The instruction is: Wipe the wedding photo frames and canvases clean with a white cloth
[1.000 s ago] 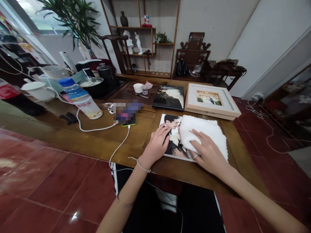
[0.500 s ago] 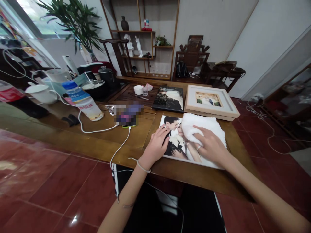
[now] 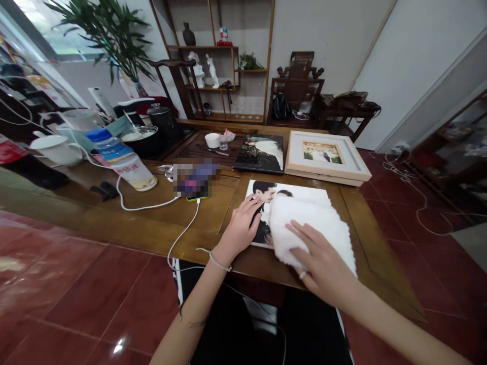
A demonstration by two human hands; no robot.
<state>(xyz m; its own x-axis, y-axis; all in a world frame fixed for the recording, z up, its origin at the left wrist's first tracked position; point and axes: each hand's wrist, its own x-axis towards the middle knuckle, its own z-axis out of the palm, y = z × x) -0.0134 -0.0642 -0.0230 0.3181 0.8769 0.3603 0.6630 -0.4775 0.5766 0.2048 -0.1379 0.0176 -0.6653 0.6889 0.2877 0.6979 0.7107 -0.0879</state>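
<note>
A wedding photo panel (image 3: 262, 190) lies flat near the front edge of the wooden table. My left hand (image 3: 243, 223) rests on the panel's left side, fingers stretched out flat. In my right hand (image 3: 317, 258) is a fluffy white cloth (image 3: 304, 213), gripped between thumb and fingers. The cloth lies over the middle and right of the panel, hiding much of the picture and hanging near the table's front edge. Behind the panel are a dark photo panel (image 3: 261, 153) and a light wood picture frame (image 3: 327, 157).
To the left lie a blurred-out phone (image 3: 196, 185) with a white charging cable (image 3: 186, 230), a blue-capped bottle (image 3: 124, 162), a cola bottle (image 3: 30, 165) and a white cup (image 3: 59, 149). A tea tray (image 3: 194, 152) holds a small white bowl (image 3: 212, 140).
My right hand has moved the white cloth toward me and slightly left, covering more of the panel's lower part. My left hand stays on the panel. The view has shifted slightly.
</note>
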